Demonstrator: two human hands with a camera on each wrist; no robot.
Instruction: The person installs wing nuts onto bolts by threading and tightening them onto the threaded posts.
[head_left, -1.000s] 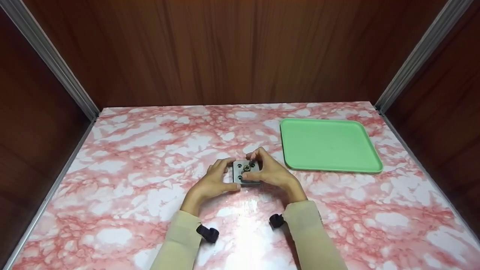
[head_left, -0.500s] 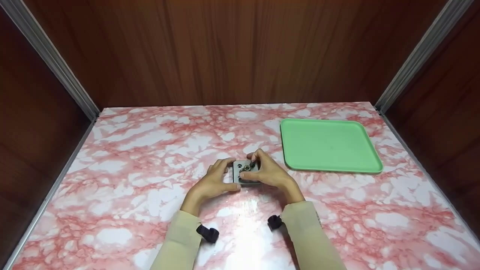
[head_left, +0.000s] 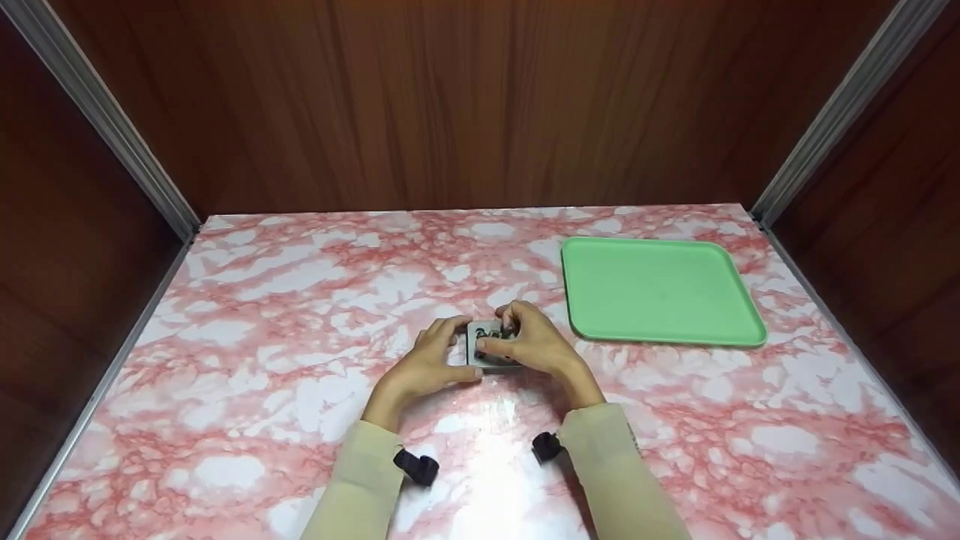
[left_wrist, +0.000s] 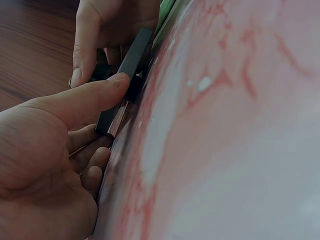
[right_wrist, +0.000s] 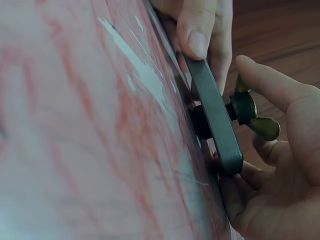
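A small grey metal plate [head_left: 489, 367] with holes lies between my two hands. A dark threaded bolt [right_wrist: 230, 111] passes through it, with a brass-coloured wing nut [right_wrist: 244, 108] on the upper side; a gap of thread shows between nut and plate. The left hand [head_left: 421, 365] grips the plate's left side, thumb [left_wrist: 102, 95] along the near edge and fingers at the far edge. From the right, my right hand [head_left: 541, 345] holds the wing nut, its thumb [right_wrist: 272, 82] against one wing. In the head view that hand hides much of the plate and nut.
A light green tray [head_left: 660, 292] lies on the marbled red and white tabletop [head_left: 300, 300], behind and right of the hands. Dark wooden panels [head_left: 465, 105] enclose the back and sides. A black strap piece [head_left: 416, 466] sits at each sleeve cuff.
My right thumb has swung left and away over the plate, and the right wrist has shifted slightly left as the wing nut turns. The left hand keeps its place on the plate.
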